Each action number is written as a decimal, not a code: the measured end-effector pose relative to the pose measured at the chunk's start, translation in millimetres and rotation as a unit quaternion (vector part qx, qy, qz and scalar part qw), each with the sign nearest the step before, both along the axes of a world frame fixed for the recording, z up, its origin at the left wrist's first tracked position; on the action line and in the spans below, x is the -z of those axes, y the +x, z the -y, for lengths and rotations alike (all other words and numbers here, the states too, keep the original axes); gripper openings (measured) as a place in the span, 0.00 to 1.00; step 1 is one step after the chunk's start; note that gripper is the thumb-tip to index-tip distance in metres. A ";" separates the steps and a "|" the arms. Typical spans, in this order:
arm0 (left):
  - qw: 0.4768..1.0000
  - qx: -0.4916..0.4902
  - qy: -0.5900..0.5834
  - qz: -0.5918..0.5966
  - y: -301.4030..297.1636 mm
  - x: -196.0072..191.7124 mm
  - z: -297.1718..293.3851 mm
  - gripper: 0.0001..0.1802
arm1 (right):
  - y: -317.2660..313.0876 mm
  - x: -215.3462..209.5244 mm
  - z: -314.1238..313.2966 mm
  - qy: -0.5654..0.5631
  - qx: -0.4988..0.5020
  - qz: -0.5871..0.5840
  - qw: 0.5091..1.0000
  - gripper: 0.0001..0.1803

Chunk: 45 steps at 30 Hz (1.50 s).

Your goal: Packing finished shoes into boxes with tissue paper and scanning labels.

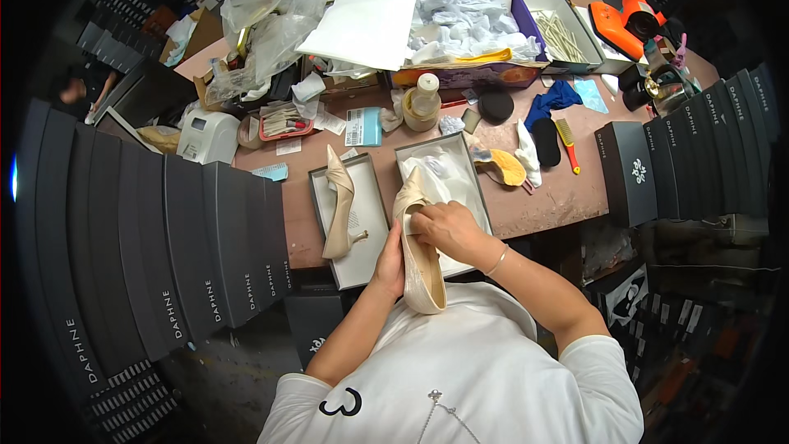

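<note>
- One wide pinkish-brown table (546,205) stretches ahead, its far part heaped with clutter.
- Two rows of dark boxes flank it, one at left (140,238), one at right (699,156).
- A purple-sided carton (530,25) near the far side brims with crumpled white paper (468,16); a white sheet (362,25) lies against its left end, and clear plastic bags (283,25) are piled beyond that.
- Two open shallow boxes lie side by side at the near edge: the left box (370,181) and the right box (472,166), with white tissue (444,173) in the latter.
- An orange device (616,29) stands far right; a white machine (208,136) sits at left.
- The held shoe (426,271), a beige pointed pump, is over the near part of the right box, toe pointing away, heel end close to the white shirt (477,370).
- Its matching shoe (339,205) lies on its side in the left box.
- The left hand (393,261) is closed around the held shoe's left side.
- The right hand (448,234) bends its fingers into the shoe's opening; whether they pinch anything, I cannot tell.
- A capped bottle (423,103) stands beyond the right box.
- A red-and-yellow brush (567,144) lies just beside a black oval pad (545,141).
</note>
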State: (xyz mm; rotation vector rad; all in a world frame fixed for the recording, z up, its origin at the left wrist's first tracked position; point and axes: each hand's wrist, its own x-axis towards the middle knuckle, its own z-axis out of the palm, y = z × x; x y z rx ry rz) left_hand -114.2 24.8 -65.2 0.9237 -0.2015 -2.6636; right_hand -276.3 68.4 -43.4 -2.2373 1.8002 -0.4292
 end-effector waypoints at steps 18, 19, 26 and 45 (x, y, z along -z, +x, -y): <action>0.997 -0.044 0.008 0.065 5.9 -9.8 -10.1 0.33 | 20.9 -32.0 -22.2 0.053 0.117 0.337 0.933 0.19; 0.999 -0.040 -0.003 0.033 7.6 -10.7 -5.7 0.34 | 20.6 -43.2 -29.4 0.108 0.170 0.428 0.881 0.23; 0.998 -0.031 -0.059 0.019 6.1 -4.5 -2.5 0.36 | 28.6 -4.5 -48.0 0.058 0.255 0.499 0.826 0.16; 0.997 -0.009 -0.034 0.065 17.7 0.8 -2.7 0.37 | -3.2 -1.2 2.5 -0.012 0.201 0.125 0.972 0.18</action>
